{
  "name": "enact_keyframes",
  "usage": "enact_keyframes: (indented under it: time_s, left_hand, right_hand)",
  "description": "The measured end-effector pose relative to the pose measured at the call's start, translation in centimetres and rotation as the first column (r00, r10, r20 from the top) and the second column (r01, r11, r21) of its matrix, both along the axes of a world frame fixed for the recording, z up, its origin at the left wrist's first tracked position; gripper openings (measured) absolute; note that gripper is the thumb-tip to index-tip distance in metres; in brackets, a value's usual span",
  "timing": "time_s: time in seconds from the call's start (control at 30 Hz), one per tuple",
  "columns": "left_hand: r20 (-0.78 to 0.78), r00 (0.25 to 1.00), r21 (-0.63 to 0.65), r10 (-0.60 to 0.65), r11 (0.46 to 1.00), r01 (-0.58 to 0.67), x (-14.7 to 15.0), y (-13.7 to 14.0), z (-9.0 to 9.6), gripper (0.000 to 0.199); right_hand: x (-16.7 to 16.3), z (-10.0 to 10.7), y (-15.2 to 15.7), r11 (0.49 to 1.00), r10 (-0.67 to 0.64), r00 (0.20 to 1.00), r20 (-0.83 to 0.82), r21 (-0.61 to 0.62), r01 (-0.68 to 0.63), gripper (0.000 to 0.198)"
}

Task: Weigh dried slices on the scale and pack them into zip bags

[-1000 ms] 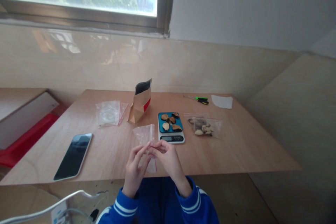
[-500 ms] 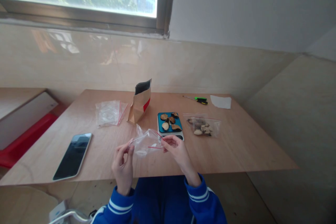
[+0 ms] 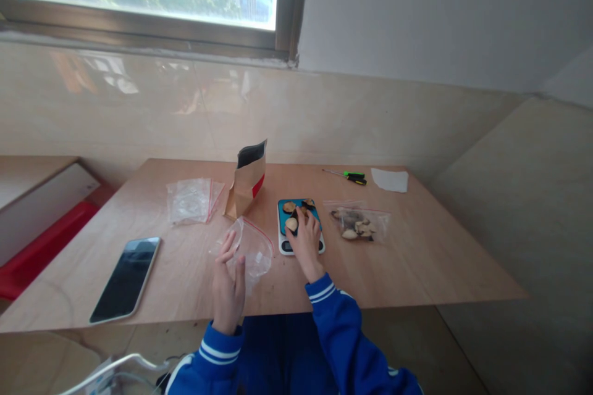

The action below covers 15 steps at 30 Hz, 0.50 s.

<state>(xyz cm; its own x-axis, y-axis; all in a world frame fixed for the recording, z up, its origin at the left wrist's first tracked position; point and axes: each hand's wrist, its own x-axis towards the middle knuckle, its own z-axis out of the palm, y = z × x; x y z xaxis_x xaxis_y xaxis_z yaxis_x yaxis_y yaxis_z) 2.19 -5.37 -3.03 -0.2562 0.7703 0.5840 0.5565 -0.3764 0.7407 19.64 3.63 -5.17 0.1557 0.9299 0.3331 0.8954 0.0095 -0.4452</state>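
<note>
My left hand (image 3: pixel 229 281) is at the left side of a clear zip bag (image 3: pixel 257 253) with a red seal line, its thumb and fingers around the bag's edge. The bag's mouth faces up and to the right. My right hand (image 3: pixel 306 237) is over the small kitchen scale (image 3: pixel 287 247), with thumb and fingertips curled around pieces of what look like dried mushroom (image 3: pixel 291 224) on its blue plate. The hand hides some of these pieces and part of the display. Other pieces stay visible at the plate's back edge.
A filled zip bag (image 3: pixel 359 225) of similar pieces lies right of the scale. Behind stand an open brown paper pouch (image 3: pixel 248 185), screwdrivers (image 3: pixel 352 176) and white paper (image 3: pixel 390 180). To the left lie several flat clear bags (image 3: pixel 189 200) and a phone (image 3: pixel 126 281).
My right hand has let go of the zip bag's edge and moved up onto the pieces on the scale. My left hand has shifted slightly right and turned, still at the bag.
</note>
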Motion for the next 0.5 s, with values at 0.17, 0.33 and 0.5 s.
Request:
enact_keyframes:
  time_s: [0.17, 0.33, 0.5]
  left_hand:
    - [0.094, 0.994, -0.161, 0.048, 0.986, -0.032, 0.9, 0.3, -0.6, 0.024]
    - [0.142, 0.99, -0.169, 0.002, 0.985, 0.023, 1.5, 0.5, -1.2, 0.023]
    - [0.164, 0.983, -0.114, -0.084, 0.988, 0.103, 1.7, 0.9, -1.8, 0.019]
  right_hand:
    - [0.9, -1.3, 0.2, 0.988, 0.099, 0.988, -0.12, 0.133, -0.083, 0.056]
    - [2.1, -1.7, 0.6, 0.982, 0.133, 0.954, -0.27, 0.168, -0.089, 0.038]
    - [2.4, -0.1, 0.2, 0.982, 0.143, 0.872, -0.468, 0.177, -0.065, 0.029]
